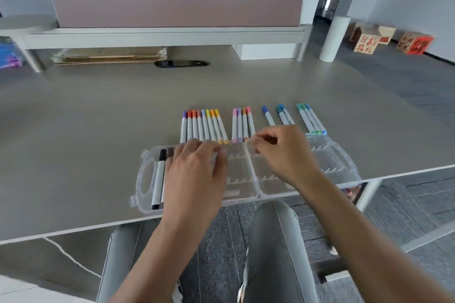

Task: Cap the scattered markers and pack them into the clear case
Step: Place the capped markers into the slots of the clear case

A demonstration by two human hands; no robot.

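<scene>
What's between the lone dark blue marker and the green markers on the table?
Two blue-capped markers, side by side, seen in the head view, between the lone blue marker and the green markers.

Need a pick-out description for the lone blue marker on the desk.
Start at the clear case open at the desk's near edge. Behind it runs a row of capped markers in clusters. The lone blue marker lies by itself between the pink-orange cluster and the blue pair; all others lie in groups.

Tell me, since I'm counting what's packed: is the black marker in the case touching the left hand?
Cannot tell. In the head view the black marker lies in the clear case right beside the left hand, whose edge overlaps it, so neither contact nor gap shows.
</scene>
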